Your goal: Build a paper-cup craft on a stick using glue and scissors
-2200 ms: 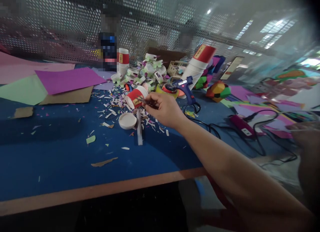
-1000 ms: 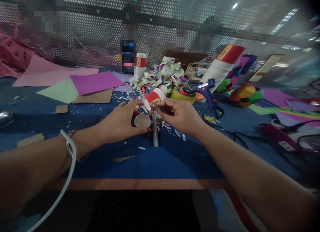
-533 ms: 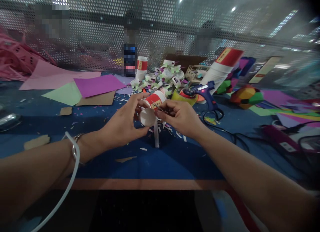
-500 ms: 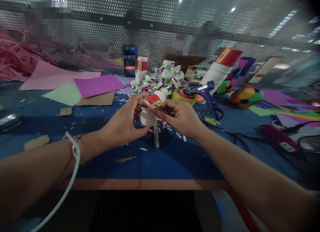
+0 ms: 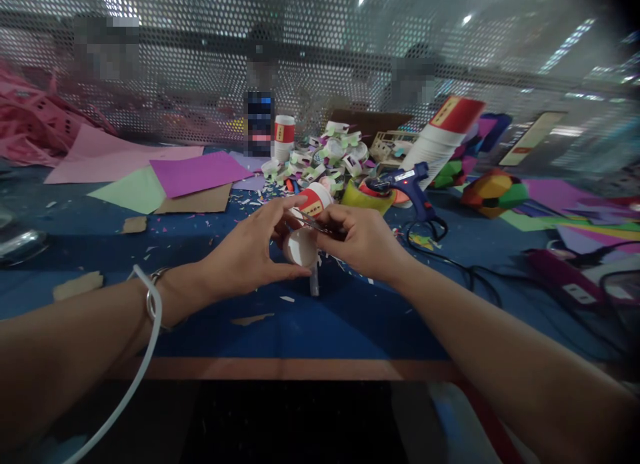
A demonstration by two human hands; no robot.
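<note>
My left hand (image 5: 260, 244) curls its fingers and thumb around a small white paper cup (image 5: 303, 248), its round end facing me. In my right hand (image 5: 357, 236) is a thin metal tool (image 5: 311, 220), pinched between thumb and fingers, its tip reaching over the cup's upper edge. Whether it is scissors or tweezers I cannot tell. Just behind the hands lies a red-and-white paper cup (image 5: 316, 199), partly covered by them. Below the held cup, a translucent stick (image 5: 314, 282) lies on the blue table (image 5: 350, 331).
Behind stands a heap of cut cup pieces (image 5: 335, 151), with a blue glue gun (image 5: 407, 184) and a leaning stack of paper cups (image 5: 440, 141) to its right. Coloured paper sheets (image 5: 200, 171) lie left. A purple power strip (image 5: 563, 277) and cords lie right.
The held cup has moved slightly down and right, and its round end has tilted. The metal tool has come left over the cup's top edge.
</note>
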